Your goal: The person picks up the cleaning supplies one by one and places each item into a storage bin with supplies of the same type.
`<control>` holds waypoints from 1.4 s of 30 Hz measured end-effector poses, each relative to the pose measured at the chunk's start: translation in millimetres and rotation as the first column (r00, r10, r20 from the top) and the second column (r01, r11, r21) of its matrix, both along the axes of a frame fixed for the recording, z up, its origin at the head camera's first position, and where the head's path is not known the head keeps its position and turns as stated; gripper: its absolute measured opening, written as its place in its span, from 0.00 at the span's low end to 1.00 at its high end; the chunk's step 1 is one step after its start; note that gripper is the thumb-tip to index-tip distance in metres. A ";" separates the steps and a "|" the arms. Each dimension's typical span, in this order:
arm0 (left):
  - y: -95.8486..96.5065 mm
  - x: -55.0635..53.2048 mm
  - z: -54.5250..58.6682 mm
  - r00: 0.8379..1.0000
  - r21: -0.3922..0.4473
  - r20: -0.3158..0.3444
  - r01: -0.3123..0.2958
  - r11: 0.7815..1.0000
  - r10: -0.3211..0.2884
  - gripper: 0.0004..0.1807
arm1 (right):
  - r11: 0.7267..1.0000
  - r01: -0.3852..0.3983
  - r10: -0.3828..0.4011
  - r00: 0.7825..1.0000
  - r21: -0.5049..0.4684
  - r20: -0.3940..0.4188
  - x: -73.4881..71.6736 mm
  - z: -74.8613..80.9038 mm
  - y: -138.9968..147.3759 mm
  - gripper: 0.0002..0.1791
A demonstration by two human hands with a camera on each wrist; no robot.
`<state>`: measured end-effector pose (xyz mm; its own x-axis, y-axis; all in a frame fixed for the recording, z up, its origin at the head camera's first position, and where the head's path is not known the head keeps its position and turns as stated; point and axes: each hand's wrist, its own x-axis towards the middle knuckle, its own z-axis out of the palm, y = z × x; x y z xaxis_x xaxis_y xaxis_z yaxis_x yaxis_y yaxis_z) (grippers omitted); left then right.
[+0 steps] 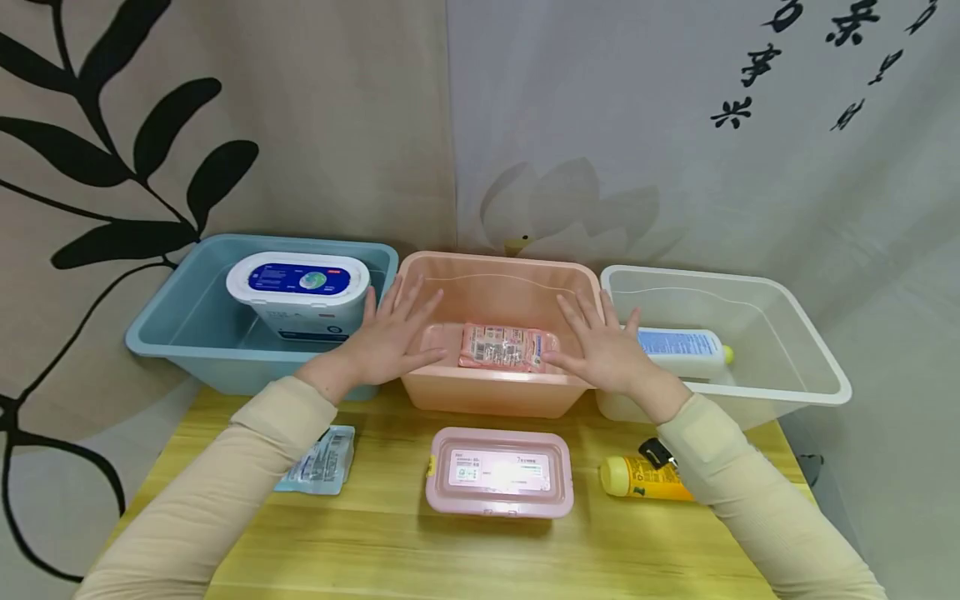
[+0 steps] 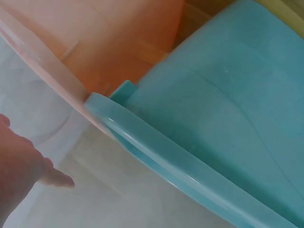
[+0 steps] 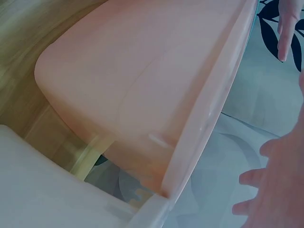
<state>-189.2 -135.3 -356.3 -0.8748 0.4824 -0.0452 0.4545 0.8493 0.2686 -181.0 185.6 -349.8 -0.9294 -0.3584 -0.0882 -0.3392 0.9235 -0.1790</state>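
Note:
My left hand (image 1: 384,340), fingers spread, hovers between the blue bin (image 1: 180,352) and the peach bin (image 1: 487,393), holding nothing. With its fingers spread too, my right hand (image 1: 609,354) is over the gap between the peach bin and the white bin (image 1: 795,333). A white wipes tub (image 1: 315,312) with a blue label sits in the blue bin. Inside the peach bin lies a pink packet (image 1: 502,347). The white bin holds a white bottle (image 1: 682,352) with a yellow-green cap, partly behind my right hand.
On the wooden table (image 1: 375,550) in front of the bins are a light blue packet (image 1: 322,462), partly under my left sleeve, a pink lidded box (image 1: 498,472) and a yellow bottle (image 1: 645,478), partly behind my right sleeve. A printed curtain (image 1: 337,125) hangs behind.

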 end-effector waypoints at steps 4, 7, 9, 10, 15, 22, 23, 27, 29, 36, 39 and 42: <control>-5.4 2.1 -0.6 1.000 0.001 -0.021 -0.011 1.000 0.011 0.46 | 1.000 0.012 -0.012 1.000 0.000 0.005 0.3 -0.2 2.0 0.49; -11.1 4.2 -2.6 0.999 -0.002 -0.032 -0.018 1.000 0.018 0.47 | 1.000 0.021 -0.021 1.000 0.003 0.010 1.0 0.0 4.1 0.49; -15.2 6.0 -4.0 0.999 -0.005 -0.041 -0.016 1.000 0.016 0.48 | 1.000 0.025 -0.025 1.000 0.010 0.013 1.6 -0.6 6.2 0.49; -17.2 7.2 -4.4 0.999 -0.001 -0.044 -0.014 1.000 0.014 0.48 | 1.000 0.027 -0.027 1.000 0.011 0.014 1.7 -1.3 7.5 0.49; -27.6 14.5 -8.6 0.998 0.021 -0.069 0.005 1.000 -0.003 0.48 | 0.999 0.038 -0.038 0.999 0.006 0.012 3.4 -5.4 14.1 0.50; -44.1 28.5 -18.0 0.986 0.028 -0.166 0.020 0.999 -0.015 0.51 | 0.998 0.055 -0.055 0.998 0.006 0.013 4.7 -9.6 23.0 0.50; -46.6 30.4 -18.8 0.985 0.032 -0.172 0.020 0.999 -0.014 0.51 | 0.998 0.057 -0.057 0.998 0.008 0.016 4.9 -10.3 24.3 0.50; -55.3 37.4 -21.7 0.980 0.043 -0.197 0.036 0.998 -0.027 0.52 | 0.998 0.067 -0.067 0.997 0.004 0.032 6.6 -13.4 30.1 0.50; -59.9 40.4 -23.9 0.977 0.052 -0.209 0.050 0.997 -0.038 0.51 | 0.997 0.074 -0.074 0.997 0.006 0.037 7.3 -15.8 33.0 0.49; -79.8 54.2 -37.6 0.964 0.104 -0.259 0.086 0.991 -0.056 0.49 | 0.997 0.078 -0.077 0.997 -0.002 0.025 8.4 -22.8 38.4 0.49; -90.6 62.2 -44.0 0.957 0.111 -0.284 0.089 0.990 -0.054 0.49 | 0.997 0.080 -0.080 0.997 -0.009 0.019 8.5 -25.5 38.9 0.48; -102.1 71.0 -50.1 0.954 0.095 -0.296 0.073 0.993 -0.042 0.52 | 0.997 0.083 -0.083 0.996 -0.005 0.020 8.5 -28.0 39.3 0.49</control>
